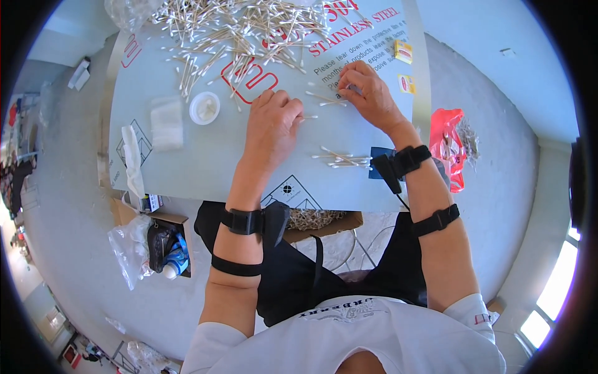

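Observation:
My left hand (272,124) is over the middle of the table, its fingers curled together. A cotton swab (309,117) pokes out to the right from between its thumb and fingers. To the right, my right hand (369,95) has its thumb and fingertips drawn into a pinch; whatever they hold is hidden. A few loose swabs (327,100) lie just left of those fingertips. Nearer to me rests a small bundle of cotton swabs (342,159), partly over a dark blue square (381,163). A large heap of swabs (249,31) spreads across the far side.
Left of my hands are a round white tub (204,108), a stack of clear plastic bags (167,123) and a white strip (132,161). Two small yellow packets (403,52) lie at the right edge. Below the table are a swab-filled box (317,219) and a red bag (447,146).

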`<state>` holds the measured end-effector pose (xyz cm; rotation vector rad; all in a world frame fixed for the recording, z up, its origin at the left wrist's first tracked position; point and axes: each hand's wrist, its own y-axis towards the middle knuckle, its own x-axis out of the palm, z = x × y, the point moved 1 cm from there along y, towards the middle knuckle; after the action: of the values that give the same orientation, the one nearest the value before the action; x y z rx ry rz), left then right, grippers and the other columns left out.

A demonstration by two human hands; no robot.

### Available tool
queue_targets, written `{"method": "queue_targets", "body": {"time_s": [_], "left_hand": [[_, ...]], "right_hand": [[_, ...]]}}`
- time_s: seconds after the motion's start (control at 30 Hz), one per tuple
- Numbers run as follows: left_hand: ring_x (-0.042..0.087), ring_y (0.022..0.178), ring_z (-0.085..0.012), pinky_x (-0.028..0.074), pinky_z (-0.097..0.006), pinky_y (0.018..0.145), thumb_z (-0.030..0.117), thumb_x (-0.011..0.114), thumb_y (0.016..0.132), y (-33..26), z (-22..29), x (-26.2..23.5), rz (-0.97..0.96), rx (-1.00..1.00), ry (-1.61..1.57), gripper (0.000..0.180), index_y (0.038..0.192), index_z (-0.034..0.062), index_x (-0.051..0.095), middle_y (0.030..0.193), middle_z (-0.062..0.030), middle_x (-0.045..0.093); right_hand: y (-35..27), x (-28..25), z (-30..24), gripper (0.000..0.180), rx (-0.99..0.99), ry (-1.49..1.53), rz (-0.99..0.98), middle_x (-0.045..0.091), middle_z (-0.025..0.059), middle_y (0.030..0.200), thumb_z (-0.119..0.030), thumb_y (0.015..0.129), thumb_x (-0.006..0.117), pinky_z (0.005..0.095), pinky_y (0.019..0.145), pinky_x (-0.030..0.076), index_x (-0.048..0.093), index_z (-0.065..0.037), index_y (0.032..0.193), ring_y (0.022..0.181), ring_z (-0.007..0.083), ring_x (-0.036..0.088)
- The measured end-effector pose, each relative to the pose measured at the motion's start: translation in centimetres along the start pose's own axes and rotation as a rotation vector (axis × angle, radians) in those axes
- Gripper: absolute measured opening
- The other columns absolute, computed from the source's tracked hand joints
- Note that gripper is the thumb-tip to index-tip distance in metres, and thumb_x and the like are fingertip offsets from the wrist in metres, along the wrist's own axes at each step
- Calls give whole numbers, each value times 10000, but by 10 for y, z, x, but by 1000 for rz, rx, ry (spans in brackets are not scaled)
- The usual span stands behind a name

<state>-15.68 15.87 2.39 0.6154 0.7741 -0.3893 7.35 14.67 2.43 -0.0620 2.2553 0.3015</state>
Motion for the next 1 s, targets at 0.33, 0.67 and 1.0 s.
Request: {"method": "queue_targets", "body": {"time_s": [0.33,0.67,1.0], "left_hand": [[542,893,-285,454,-405,770,56,752,679,4,24,18,75,15,-51,245,867,57,595,892,-67,570],[523,882,-290,437,-406,792,94,771,667,-7,35,21,-84,58,-52,276,870,53,589,902,-77,554],[537,896,-293,440,-404,784,54,739,669,-2,17,16,-63,23,-61,219,854,43,622,877,-96,571]], "right_hand": [[-24,6,-27,278,-5,-33,10,574,87,1062,-109,732,736,415,936,418,630,-104,989,1081,306,528],[-1,-3,-29,173,202,181,-46,595,85,864,-114,757,729,406,734,496,654,-42,896,802,274,613],[69,60,-53,250,184,-295,231,594,102,891,-277,785,713,414,696,502,651,-40,836,816,314,618]]}}
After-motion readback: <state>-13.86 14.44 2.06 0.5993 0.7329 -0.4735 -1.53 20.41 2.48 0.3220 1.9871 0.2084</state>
